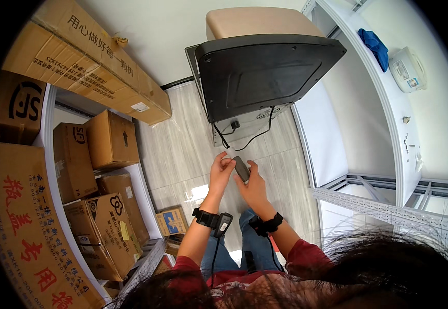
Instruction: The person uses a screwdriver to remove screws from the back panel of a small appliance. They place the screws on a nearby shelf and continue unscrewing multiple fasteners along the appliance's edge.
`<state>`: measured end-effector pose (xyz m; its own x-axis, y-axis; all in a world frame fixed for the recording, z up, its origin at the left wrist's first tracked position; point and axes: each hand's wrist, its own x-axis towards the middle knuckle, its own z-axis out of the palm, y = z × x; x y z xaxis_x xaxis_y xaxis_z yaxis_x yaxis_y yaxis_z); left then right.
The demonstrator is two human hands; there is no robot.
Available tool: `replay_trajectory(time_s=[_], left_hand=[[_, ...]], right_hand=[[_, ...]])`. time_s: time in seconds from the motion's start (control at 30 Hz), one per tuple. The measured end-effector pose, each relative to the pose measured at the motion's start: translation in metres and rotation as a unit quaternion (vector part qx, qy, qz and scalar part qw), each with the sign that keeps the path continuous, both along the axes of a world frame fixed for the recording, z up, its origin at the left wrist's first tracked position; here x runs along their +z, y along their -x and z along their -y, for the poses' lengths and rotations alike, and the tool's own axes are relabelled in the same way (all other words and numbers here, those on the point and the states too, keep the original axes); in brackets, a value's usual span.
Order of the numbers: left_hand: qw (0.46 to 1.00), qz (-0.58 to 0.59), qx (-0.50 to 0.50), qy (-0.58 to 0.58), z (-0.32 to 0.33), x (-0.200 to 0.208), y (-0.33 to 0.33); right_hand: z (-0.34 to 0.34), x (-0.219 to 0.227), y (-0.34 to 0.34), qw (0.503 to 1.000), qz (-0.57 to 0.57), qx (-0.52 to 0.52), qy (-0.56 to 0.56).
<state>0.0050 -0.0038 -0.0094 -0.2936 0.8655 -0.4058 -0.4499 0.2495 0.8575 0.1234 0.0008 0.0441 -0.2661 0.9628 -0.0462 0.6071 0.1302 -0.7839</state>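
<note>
A dark grey oblong piece is between my two hands, above the floor in front of a black machine. My right hand grips it, with the thumb on its near side and the fingers along its far side. My left hand is closed at its upper left end, next to a small white part. That part seems to be pinched in the left fingers, which partly hide it. Black cords run from the machine down toward my hands. One black plug shows against the machine's lower side.
Cardboard boxes fill the shelf on the left, and a long carton lies above them. A white metal rack stands on the right, with a blue cloth and a white appliance. Straps with small devices circle both my wrists.
</note>
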Motion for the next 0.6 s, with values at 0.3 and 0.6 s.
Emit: replay_trajectory(time_s=[0.3,0.6], left_hand=[[0.999,-0.039,-0.008,0.015,0.003,-0.003,-0.003],[0.992,-0.101,-0.070,-0.042,0.016,0.003,-0.012]], right_hand=[[0.005,-0.003,-0.003,0.999,-0.001,0.005,0.050],[0.014,-0.005,-0.030,0.998,-0.004,0.036,0.058]])
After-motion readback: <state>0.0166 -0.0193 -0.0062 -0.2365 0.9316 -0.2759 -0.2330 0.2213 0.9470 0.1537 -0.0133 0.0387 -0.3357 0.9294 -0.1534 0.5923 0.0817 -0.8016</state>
